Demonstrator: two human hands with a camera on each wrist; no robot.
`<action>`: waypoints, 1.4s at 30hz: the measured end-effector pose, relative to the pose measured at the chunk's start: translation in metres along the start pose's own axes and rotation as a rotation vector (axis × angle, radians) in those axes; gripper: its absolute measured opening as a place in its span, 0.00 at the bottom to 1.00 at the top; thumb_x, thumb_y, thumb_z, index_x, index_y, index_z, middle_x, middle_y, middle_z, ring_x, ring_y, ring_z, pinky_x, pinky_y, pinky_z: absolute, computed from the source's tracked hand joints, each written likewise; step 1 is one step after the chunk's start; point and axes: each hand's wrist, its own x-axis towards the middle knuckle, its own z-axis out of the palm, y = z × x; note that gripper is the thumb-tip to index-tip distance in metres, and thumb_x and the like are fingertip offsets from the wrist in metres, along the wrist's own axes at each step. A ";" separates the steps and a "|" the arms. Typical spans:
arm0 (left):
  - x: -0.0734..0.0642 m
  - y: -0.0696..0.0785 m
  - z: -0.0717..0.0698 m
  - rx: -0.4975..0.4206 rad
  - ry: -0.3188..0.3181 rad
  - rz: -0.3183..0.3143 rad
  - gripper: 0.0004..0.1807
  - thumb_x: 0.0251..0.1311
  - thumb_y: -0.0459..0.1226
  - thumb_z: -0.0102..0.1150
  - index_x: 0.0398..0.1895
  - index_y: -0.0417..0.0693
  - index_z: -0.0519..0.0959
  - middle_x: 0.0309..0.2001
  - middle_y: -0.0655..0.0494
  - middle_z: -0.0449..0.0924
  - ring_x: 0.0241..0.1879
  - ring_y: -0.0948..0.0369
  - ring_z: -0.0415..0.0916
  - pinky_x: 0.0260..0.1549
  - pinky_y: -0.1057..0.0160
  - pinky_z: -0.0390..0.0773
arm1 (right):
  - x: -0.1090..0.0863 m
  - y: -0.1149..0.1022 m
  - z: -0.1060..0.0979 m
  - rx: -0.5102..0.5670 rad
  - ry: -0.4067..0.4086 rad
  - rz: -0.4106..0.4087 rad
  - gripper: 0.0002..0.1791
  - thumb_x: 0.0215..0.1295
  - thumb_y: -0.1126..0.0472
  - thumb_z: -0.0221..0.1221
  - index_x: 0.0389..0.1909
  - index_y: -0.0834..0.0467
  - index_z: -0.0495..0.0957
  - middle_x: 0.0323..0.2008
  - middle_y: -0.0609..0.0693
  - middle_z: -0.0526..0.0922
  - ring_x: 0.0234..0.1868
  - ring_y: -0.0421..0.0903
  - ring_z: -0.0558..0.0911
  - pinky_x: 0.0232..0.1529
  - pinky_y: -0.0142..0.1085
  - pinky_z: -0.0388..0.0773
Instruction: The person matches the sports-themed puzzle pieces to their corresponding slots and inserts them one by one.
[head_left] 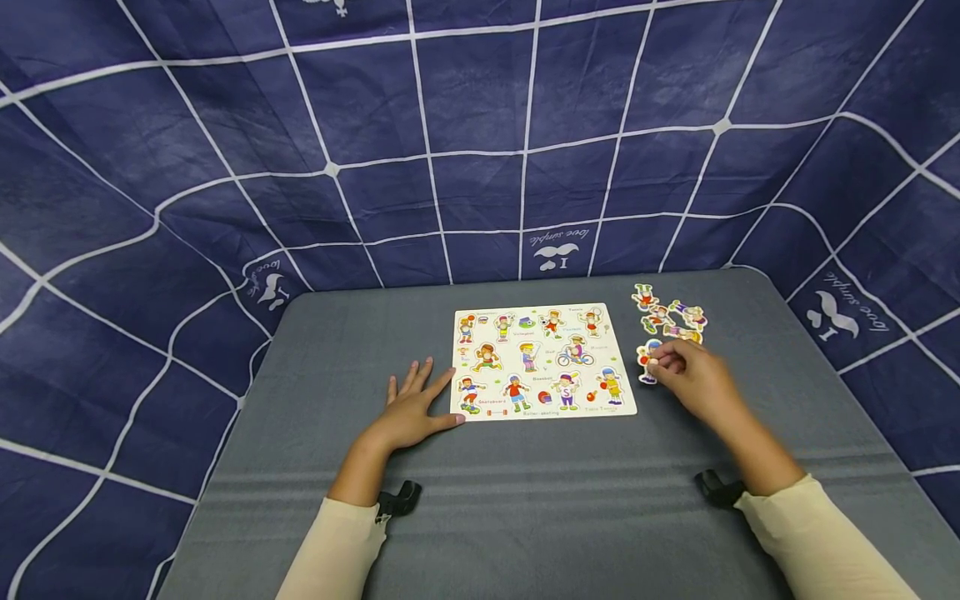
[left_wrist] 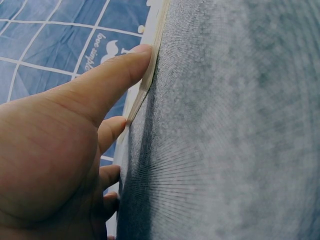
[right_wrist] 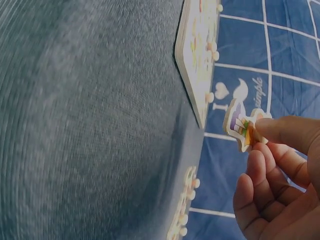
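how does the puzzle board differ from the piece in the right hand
Size: the puzzle board is much larger than the piece.
Shape: the board is rectangular, while the piece is cut around one figure's outline.
Pose: the board lies flat on the table, while the piece is pinched in the right hand, raised off it.
Shared: both show colourful cartoon figures.

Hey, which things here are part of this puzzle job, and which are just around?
Part of the job:
- board, left fingers at its edge
- held piece, in the right fingers
- loose pieces beyond it

Just around, it seems:
- blue cloth
- grey table
- black wrist devices
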 end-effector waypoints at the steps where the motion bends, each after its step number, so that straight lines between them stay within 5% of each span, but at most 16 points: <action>1: 0.000 0.000 0.000 -0.002 -0.001 -0.001 0.50 0.59 0.66 0.61 0.81 0.69 0.52 0.83 0.48 0.34 0.82 0.45 0.25 0.74 0.31 0.24 | 0.000 -0.001 0.001 -0.003 -0.005 0.001 0.08 0.60 0.66 0.70 0.38 0.64 0.83 0.30 0.54 0.83 0.27 0.26 0.70 0.29 0.24 0.69; 25: 0.000 0.001 -0.001 -0.008 -0.003 -0.003 0.49 0.59 0.65 0.62 0.81 0.69 0.52 0.83 0.48 0.35 0.82 0.45 0.25 0.74 0.31 0.24 | -0.002 -0.013 0.035 -0.003 -0.117 -0.031 0.05 0.58 0.68 0.69 0.35 0.61 0.83 0.30 0.50 0.81 0.29 0.36 0.74 0.31 0.27 0.71; 42: 0.000 0.000 -0.001 0.000 0.003 0.006 0.49 0.60 0.66 0.61 0.81 0.69 0.52 0.83 0.48 0.35 0.82 0.44 0.26 0.73 0.30 0.25 | 0.003 -0.014 0.042 -0.011 -0.223 -0.035 0.03 0.59 0.67 0.67 0.34 0.61 0.83 0.28 0.48 0.80 0.28 0.35 0.72 0.31 0.29 0.70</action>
